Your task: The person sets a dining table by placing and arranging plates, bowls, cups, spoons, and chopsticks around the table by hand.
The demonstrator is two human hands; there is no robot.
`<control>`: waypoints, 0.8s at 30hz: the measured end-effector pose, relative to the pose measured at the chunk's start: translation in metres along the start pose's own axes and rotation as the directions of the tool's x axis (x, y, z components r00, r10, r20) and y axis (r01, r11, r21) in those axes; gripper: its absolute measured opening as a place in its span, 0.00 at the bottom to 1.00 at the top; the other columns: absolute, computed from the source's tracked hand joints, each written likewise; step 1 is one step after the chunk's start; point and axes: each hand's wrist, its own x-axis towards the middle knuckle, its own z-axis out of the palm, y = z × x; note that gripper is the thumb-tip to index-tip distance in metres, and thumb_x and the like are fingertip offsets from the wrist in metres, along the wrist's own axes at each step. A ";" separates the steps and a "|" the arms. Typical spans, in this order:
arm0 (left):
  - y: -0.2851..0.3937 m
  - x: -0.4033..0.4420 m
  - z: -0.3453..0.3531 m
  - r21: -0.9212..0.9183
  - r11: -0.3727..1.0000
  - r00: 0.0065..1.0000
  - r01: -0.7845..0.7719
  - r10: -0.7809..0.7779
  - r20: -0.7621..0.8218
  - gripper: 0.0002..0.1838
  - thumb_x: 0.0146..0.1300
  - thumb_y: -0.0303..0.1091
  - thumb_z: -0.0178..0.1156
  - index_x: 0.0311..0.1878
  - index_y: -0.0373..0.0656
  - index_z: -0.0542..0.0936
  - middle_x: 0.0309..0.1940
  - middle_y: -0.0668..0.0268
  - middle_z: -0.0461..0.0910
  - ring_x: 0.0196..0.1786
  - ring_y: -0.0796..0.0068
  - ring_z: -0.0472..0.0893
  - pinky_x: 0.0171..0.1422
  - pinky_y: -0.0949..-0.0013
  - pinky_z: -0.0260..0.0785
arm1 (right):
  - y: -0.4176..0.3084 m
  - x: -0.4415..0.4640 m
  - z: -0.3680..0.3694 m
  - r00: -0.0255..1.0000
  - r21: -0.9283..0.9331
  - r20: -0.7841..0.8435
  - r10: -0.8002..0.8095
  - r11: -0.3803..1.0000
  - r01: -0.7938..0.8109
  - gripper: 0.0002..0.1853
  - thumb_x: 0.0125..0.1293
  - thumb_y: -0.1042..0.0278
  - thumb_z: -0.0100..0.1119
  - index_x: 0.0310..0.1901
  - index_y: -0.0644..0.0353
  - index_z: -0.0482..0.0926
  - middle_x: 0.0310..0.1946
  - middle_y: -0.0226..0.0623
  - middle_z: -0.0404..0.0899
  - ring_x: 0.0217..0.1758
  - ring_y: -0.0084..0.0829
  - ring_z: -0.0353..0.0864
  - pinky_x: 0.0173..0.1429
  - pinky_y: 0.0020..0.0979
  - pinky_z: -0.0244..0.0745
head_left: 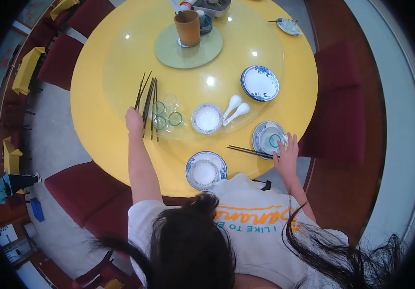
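Note:
My left hand (133, 120) is closed round the lower ends of dark chopsticks (142, 90) at the left of the yellow table. More chopsticks (155, 108) lie just right of it, beside several small glasses (175, 118). At the right edge, my right hand (287, 153) has its fingers apart, beside a patterned plate (256, 139) that carries a bowl and a greenish glass (275, 140). Another pair of chopsticks (246, 150) reaches from the left to that plate's lower edge, near my right thumb. A second plate (221, 161) with a bowl (203, 175) sits at the near edge.
Mid-table are a white bowl (206, 118), two white spoons (236, 114) and stacked plates (260, 83). A brown cup (188, 30) stands on the green round stand (169, 55). Dark red chairs (335, 120) surround the table. A person (0, 187) is at the far left.

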 end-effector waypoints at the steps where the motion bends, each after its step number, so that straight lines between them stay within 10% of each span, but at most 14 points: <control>1: -0.001 0.000 0.008 -0.026 0.999 1.000 -0.020 0.020 0.006 0.10 0.63 0.34 0.47 0.39 0.37 0.69 0.38 0.51 0.73 0.41 0.50 0.73 0.44 0.54 0.67 | -0.004 0.002 0.000 1.000 0.001 0.009 -0.001 1.000 0.001 0.20 0.50 0.72 0.59 0.47 0.63 0.72 0.62 0.53 0.52 0.67 0.55 0.45 0.64 0.51 0.48; 24: 0.015 -0.016 -0.017 -0.044 0.988 0.976 -0.151 0.142 -0.165 0.12 0.60 0.34 0.51 0.46 0.41 0.73 0.41 0.57 0.73 0.43 0.56 0.73 0.45 0.59 0.68 | -0.009 0.010 0.012 0.994 -0.011 0.069 -0.082 0.996 0.083 0.21 0.50 0.70 0.60 0.47 0.63 0.72 0.62 0.51 0.53 0.66 0.54 0.48 0.64 0.52 0.49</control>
